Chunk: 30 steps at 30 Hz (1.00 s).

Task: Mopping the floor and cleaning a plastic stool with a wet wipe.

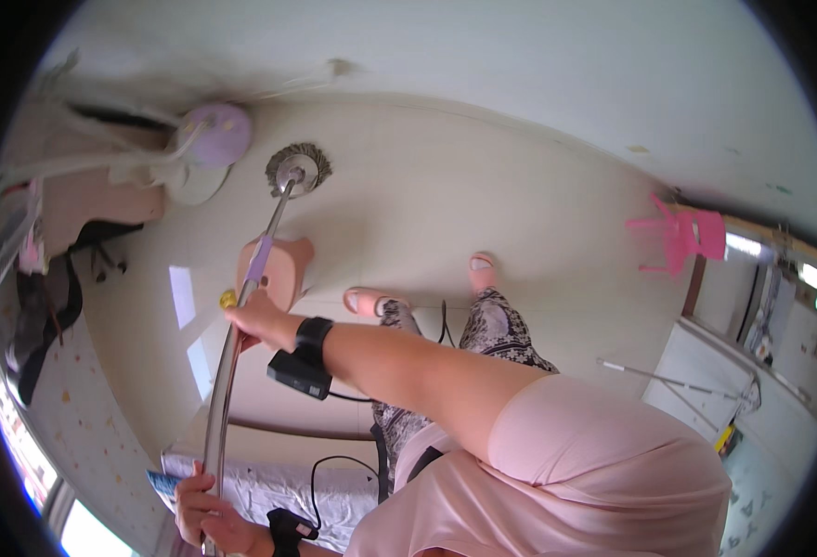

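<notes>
A spin mop's metal handle (218, 411) slants up from the lower left of the picture. My right hand (261, 320) grips it partway along, below a purple sleeve (260, 257), with my arm stretched across my body. Lower down, near the handle's end, my left hand (199, 507) has its fingers around the pole. Both wrists wear black straps with small devices. The round mop head (298, 170), with grey strands and a metallic-looking disc, rests on the pale floor (408, 188). Under the handle stands a peach plastic stool (286, 268), partly hidden by it.
Pink slippers (483, 268) are on my feet. At the upper left are a desk (102, 212) and a round purple-topped object (220, 132). A pink chair (701, 235) stands by the right wall. A bed (297, 487) lies at bottom left; a wheeled chair base (105, 264) is beyond.
</notes>
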{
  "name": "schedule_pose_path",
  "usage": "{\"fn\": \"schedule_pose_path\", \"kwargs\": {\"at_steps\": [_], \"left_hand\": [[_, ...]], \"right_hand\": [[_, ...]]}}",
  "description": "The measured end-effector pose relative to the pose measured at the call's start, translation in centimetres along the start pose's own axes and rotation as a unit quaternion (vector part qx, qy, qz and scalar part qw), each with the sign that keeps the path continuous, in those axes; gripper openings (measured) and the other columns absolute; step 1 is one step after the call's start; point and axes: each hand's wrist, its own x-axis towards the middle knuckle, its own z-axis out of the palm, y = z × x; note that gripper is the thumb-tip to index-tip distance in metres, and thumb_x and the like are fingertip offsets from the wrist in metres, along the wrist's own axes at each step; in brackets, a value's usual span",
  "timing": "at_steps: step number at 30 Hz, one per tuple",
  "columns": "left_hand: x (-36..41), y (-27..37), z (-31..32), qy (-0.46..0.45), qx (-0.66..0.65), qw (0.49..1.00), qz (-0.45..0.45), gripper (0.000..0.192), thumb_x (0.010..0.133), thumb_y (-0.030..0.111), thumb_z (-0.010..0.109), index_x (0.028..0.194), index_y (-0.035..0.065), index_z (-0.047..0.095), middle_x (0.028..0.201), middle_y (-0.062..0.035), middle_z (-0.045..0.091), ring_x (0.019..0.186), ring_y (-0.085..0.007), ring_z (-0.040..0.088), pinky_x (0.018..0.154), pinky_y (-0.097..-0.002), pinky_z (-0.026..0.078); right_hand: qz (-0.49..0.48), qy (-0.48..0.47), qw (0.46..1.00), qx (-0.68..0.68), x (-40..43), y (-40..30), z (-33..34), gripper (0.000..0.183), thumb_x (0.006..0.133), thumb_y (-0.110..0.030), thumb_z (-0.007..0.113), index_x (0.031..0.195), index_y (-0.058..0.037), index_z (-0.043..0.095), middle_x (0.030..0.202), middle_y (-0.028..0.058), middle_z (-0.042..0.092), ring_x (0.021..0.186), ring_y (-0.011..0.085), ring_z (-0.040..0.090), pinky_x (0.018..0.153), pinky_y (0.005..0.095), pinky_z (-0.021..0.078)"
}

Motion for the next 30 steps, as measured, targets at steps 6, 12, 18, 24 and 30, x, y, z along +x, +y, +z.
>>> {"fn": "schedule_pose_path", "kwargs": {"at_steps": [6,12,18,24,30], "left_hand": [[1.0,4.2,9.0,-0.128,-0.131,0.982,0.047,0.022,0.078,0.014,0.036,0.058,0.0052,0.034,0.053,-0.0075,0.038,0.063,-0.0229,0.045,0.087,-0.0525,0.041],[1.7,11.5,26.1,-0.312,-0.287,0.903,0.071,0.032,0.078,0.023,0.056,0.054,0.0064,0.046,0.053,-0.0048,0.053,0.06,-0.025,0.059,0.079,-0.0442,0.047],[-4.7,15.7,42.0,-0.559,-0.356,0.743,0.094,0.009,0.067,0.0,0.058,0.061,0.0025,0.052,0.059,-0.0066,0.054,0.077,-0.0253,0.061,0.087,-0.0405,0.044],[-11.0,17.3,46.6,-0.63,-0.423,0.651,0.004,0.006,0.075,-0.002,0.058,0.073,0.0003,0.053,0.068,-0.0089,0.053,0.08,-0.023,0.057,0.077,-0.0335,0.045],[-5.5,16.4,37.9,-0.535,-0.324,0.777,-0.069,0.01,0.074,0.0,0.059,0.066,-0.0001,0.052,0.069,-0.0083,0.056,0.081,-0.0243,0.059,0.083,-0.037,0.043]], "right_hand": [[-0.104,0.046,0.99,0.083,-3.3,-4.6,-11.5,0.027,0.077,-0.014,0.055,0.084,0.0103,0.048,0.073,0.0158,0.055,0.055,0.0241,0.059,0.046,0.0364,0.0522],[-0.201,0.137,0.955,0.168,-12.6,-12.2,-30.6,0.022,0.079,-0.022,0.054,0.065,-0.005,0.051,0.058,0.0046,0.052,0.049,0.0152,0.054,0.047,0.0288,0.0487],[-0.284,0.269,0.909,0.143,-23.8,-12.0,-50.7,0.026,0.085,-0.032,0.045,0.075,-0.0091,0.051,0.066,0.0019,0.053,0.059,0.0143,0.053,0.054,0.0315,0.0468],[-0.131,0.224,0.956,0.136,-29.6,-6.2,-66.6,0.011,0.081,-0.017,0.056,0.077,-0.0137,0.047,0.068,-0.0028,0.046,0.064,0.0125,0.049,0.06,0.0315,0.0444],[-0.101,0.21,0.966,0.113,-25.1,-9.9,-53.8,0.02,0.083,-0.014,0.048,0.064,-0.0088,0.044,0.059,0.0006,0.045,0.053,0.0113,0.047,0.048,0.0271,0.0414]]}}
